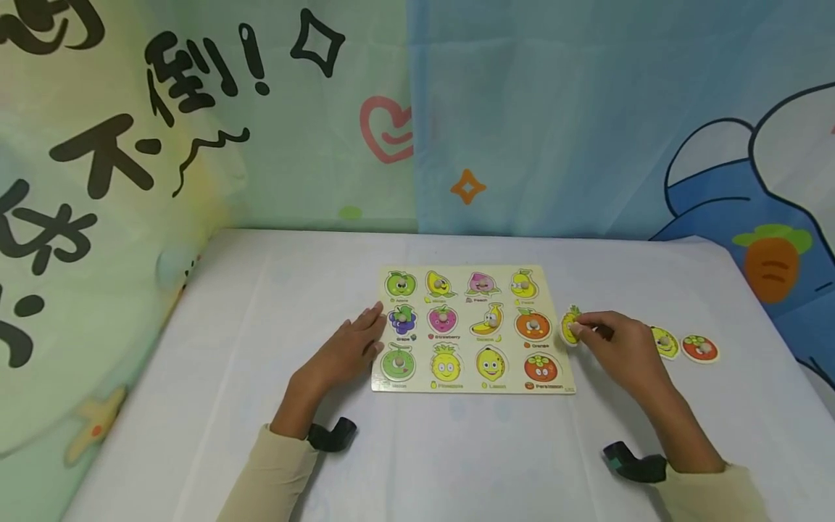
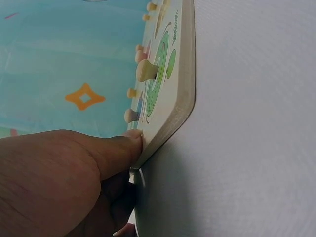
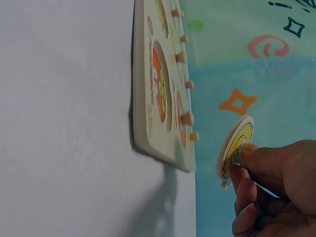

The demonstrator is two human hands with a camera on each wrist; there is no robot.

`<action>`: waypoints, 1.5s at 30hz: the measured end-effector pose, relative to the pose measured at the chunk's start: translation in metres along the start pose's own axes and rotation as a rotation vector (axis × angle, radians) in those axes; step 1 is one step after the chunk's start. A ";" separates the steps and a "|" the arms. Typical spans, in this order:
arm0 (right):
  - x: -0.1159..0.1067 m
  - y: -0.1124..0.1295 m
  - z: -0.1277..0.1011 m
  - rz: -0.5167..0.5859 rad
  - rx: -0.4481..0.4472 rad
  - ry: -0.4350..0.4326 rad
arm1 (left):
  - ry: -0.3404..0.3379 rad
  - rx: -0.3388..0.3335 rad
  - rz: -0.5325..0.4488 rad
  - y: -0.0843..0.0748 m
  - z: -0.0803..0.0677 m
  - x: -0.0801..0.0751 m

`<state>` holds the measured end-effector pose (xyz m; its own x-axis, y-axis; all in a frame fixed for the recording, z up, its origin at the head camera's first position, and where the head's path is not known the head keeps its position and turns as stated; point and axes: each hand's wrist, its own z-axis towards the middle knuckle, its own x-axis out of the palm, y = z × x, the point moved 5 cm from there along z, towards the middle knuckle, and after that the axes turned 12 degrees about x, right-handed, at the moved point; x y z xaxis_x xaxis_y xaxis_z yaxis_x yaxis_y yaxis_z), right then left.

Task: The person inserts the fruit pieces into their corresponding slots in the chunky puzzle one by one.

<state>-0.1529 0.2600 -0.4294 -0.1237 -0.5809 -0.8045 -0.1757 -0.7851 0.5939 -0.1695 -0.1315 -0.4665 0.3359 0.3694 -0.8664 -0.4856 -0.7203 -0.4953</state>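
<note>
A wooden peg puzzle board [image 1: 463, 388] with fruit pictures lies flat on the white table. My left hand [image 1: 346, 349] is at its left edge, fingers extended, the thumb touching the edge near the front corner in the left wrist view. My right hand [image 1: 620, 351] pinches a yellow pineapple puzzle piece [image 3: 241, 140] by its knob, thumb against fingers. That piece is tilted up above the table, just right of the board. The melon piece [image 1: 398, 365] sits in its slot with its knob up. The pineapple [image 1: 446, 366], lemon [image 1: 491, 365] and persimmon [image 1: 541, 368] slots show printed pictures without knobs.
On the table right of the right hand lie a yellow lemon piece [image 1: 665, 342], partly behind the hand, and a red persimmon piece [image 1: 701, 349]. A printed cloth backdrop [image 1: 548, 123] stands behind the table. Each wrist carries a black camera mount [image 1: 333, 435].
</note>
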 end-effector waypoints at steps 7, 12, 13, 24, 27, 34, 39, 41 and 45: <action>0.029 -0.009 0.008 0.030 -0.075 -0.006 | 0.012 -0.005 -0.001 0.001 0.000 0.001; 0.027 0.029 -0.006 0.080 -0.065 0.081 | 0.002 0.003 -0.013 0.000 0.000 0.000; 0.028 0.032 -0.006 0.092 -0.066 0.103 | 0.003 0.001 -0.012 0.001 0.000 0.000; 0.061 0.063 -0.011 0.151 -0.190 0.239 | 0.017 0.005 -0.027 0.003 0.000 0.002; 0.069 0.076 -0.013 0.170 -0.233 0.266 | 0.014 0.012 -0.024 0.003 0.001 0.002; 0.086 0.099 -0.020 0.169 -0.278 0.335 | 0.021 0.000 -0.019 0.003 0.000 0.000; 0.099 0.108 -0.024 0.150 -0.285 0.377 | 0.015 -0.001 -0.020 0.004 0.000 0.000; 0.103 0.110 -0.026 0.134 -0.291 0.398 | 0.017 -0.003 -0.021 0.004 0.000 0.000; 0.109 0.114 -0.029 0.134 -0.329 0.455 | 0.019 -0.003 -0.024 0.002 0.000 0.000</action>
<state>-0.1579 0.1011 -0.4492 0.3212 -0.6570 -0.6820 0.1347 -0.6812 0.7196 -0.1706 -0.1327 -0.4675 0.3627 0.3754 -0.8530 -0.4744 -0.7134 -0.5157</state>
